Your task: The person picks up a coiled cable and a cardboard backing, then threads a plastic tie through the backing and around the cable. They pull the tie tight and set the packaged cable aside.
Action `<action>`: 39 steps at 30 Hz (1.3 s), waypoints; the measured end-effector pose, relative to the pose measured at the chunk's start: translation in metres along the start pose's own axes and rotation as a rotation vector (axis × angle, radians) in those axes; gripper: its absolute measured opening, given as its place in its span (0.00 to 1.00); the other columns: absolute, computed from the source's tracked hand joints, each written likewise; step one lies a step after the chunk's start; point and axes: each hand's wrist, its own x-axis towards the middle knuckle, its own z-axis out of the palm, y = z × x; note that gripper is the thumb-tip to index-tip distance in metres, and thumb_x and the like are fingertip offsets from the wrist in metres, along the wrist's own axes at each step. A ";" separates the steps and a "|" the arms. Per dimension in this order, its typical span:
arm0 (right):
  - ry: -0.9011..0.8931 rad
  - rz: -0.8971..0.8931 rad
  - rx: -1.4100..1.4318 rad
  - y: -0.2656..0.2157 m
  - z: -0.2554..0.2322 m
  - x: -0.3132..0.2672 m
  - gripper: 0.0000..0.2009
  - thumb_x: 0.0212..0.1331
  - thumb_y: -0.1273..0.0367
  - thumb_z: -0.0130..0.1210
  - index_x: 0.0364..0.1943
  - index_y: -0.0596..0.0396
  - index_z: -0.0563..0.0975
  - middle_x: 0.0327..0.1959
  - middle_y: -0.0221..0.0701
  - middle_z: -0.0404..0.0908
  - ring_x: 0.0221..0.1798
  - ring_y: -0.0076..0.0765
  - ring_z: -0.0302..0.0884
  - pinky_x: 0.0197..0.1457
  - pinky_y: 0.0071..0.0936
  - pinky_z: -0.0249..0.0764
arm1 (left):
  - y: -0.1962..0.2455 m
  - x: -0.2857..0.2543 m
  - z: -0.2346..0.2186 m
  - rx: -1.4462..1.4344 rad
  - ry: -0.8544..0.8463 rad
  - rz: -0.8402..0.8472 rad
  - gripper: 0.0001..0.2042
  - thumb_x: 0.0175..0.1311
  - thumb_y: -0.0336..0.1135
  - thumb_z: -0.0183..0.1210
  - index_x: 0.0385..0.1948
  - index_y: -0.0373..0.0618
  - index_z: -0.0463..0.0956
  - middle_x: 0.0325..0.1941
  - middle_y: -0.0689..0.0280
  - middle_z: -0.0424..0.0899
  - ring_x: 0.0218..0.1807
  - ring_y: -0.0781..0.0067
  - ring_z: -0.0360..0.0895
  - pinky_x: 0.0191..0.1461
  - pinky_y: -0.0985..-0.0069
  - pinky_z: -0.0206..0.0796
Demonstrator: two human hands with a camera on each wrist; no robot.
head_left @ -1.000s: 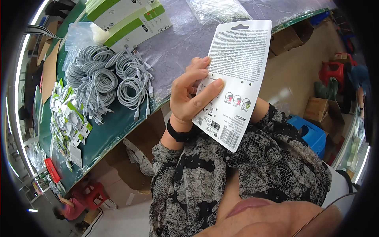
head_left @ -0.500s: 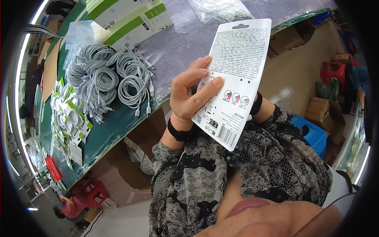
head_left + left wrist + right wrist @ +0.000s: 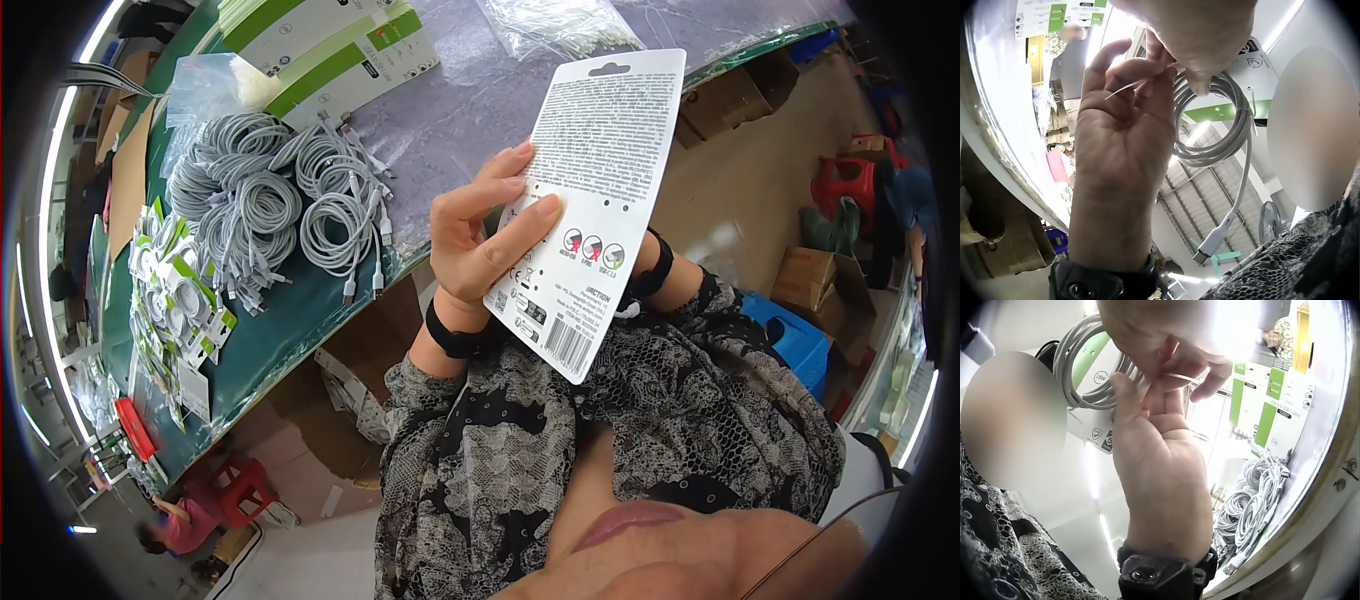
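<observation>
A white printed packaging card [image 3: 600, 140] is held up, its back towards the head camera. My left hand [image 3: 470, 235] grips its left edge, thumb flat on the print. In the right wrist view this hand's thumb lies between the card and a coiled grey cable [image 3: 1079, 369] at the card's front. My right hand [image 3: 1122, 137] works behind the card, hidden in the head view except for the wrist. Its fingers pinch a thin white tie [image 3: 1124, 89] beside the coil, close against the left fingers. One cable plug [image 3: 1213, 240] dangles below the coil.
Several coiled grey cables [image 3: 240, 190] lie on the table at the left, beside a pile of small packaged cards [image 3: 175, 300]. Green-and-white boxes [image 3: 350, 70] and a bag of white ties [image 3: 560, 25] are farther back. A blue plastic stool [image 3: 790, 335] stands to the right.
The card has shifted slightly left and tilted. My right wrist, with its black band, has come out from behind the card towards the right. My left hand keeps its grip.
</observation>
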 end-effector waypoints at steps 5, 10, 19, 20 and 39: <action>0.096 0.111 0.017 -0.010 0.006 -0.008 0.13 0.53 0.73 0.60 0.43 0.59 0.76 0.43 0.32 0.81 0.45 0.22 0.78 0.44 0.20 0.76 | 0.001 0.000 0.001 0.012 0.020 -0.014 0.21 0.40 0.19 0.67 0.40 0.48 0.82 0.43 0.64 0.69 0.53 0.50 0.75 0.61 0.58 0.68; 0.054 0.124 -0.016 -0.015 0.006 -0.010 0.13 0.51 0.73 0.62 0.42 0.59 0.78 0.42 0.31 0.82 0.43 0.22 0.79 0.44 0.20 0.76 | -0.001 -0.003 0.001 0.023 0.030 0.018 0.21 0.39 0.20 0.68 0.40 0.48 0.82 0.42 0.63 0.68 0.53 0.49 0.75 0.61 0.57 0.69; -0.123 0.311 0.548 0.021 -0.007 -0.001 0.25 0.66 0.57 0.44 0.60 0.59 0.62 0.54 0.41 0.71 0.55 0.34 0.73 0.56 0.28 0.75 | 0.008 -0.002 -0.001 -0.041 0.003 -0.047 0.19 0.43 0.20 0.67 0.40 0.46 0.81 0.47 0.57 0.73 0.55 0.50 0.74 0.62 0.57 0.65; -0.193 0.267 0.480 0.020 -0.004 -0.003 0.27 0.67 0.54 0.40 0.62 0.59 0.60 0.56 0.43 0.69 0.58 0.38 0.71 0.58 0.30 0.74 | 0.011 -0.002 -0.002 -0.149 0.005 -0.183 0.18 0.44 0.20 0.67 0.40 0.46 0.80 0.50 0.53 0.74 0.56 0.50 0.74 0.62 0.57 0.64; -0.258 0.319 0.309 0.013 -0.007 -0.002 0.20 0.63 0.62 0.50 0.54 0.60 0.66 0.48 0.40 0.75 0.49 0.33 0.76 0.51 0.26 0.76 | 0.009 -0.001 0.004 0.119 -0.028 0.050 0.19 0.42 0.27 0.67 0.42 0.49 0.81 0.45 0.62 0.72 0.56 0.54 0.74 0.62 0.58 0.66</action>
